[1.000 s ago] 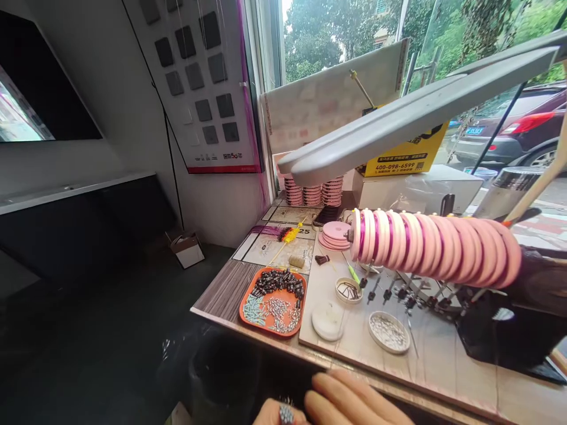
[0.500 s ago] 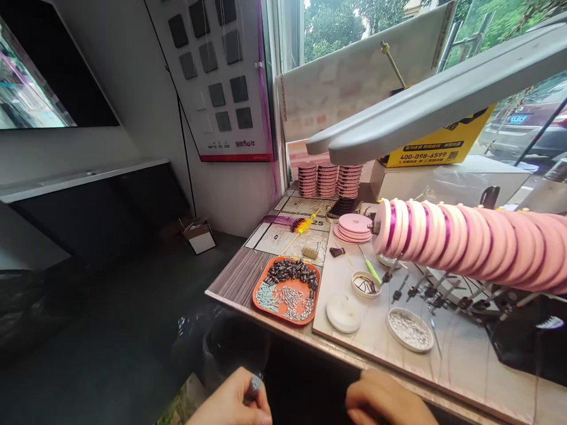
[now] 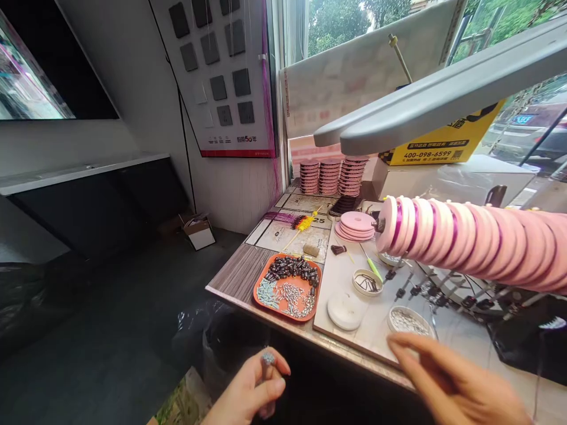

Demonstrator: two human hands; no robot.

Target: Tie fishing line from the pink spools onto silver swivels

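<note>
My left hand [image 3: 257, 386] hovers in front of the table edge, its fingers curled and the thumb near the index finger. A small grey-blue speckled piece [image 3: 268, 358] shows at the top of these fingers; its kind is unclear. My right hand [image 3: 452, 378] is over the board's front edge, fingers stretched out, slightly blurred. Its fingertips are just in front of a round dish of small white pieces [image 3: 410, 320] and partly cover its rim. To the left lies a white round lid [image 3: 345, 311]. An orange tray [image 3: 261, 301] holds black, light-blue and silvery small parts.
A long roll of pink foam discs [image 3: 469, 242] on a shaft spans the right side, above a row of small clips [image 3: 416, 289]. Behind stand pink spool stacks [image 3: 330, 177]. A grey lamp arm [image 3: 420, 112] crosses overhead. A green-handled tool [image 3: 374, 270] lies beside a small dish [image 3: 367, 292].
My right hand has moved up and right, from the table edge toward the dish of white pieces, and its fingers have straightened. My left hand has risen slightly to the right.
</note>
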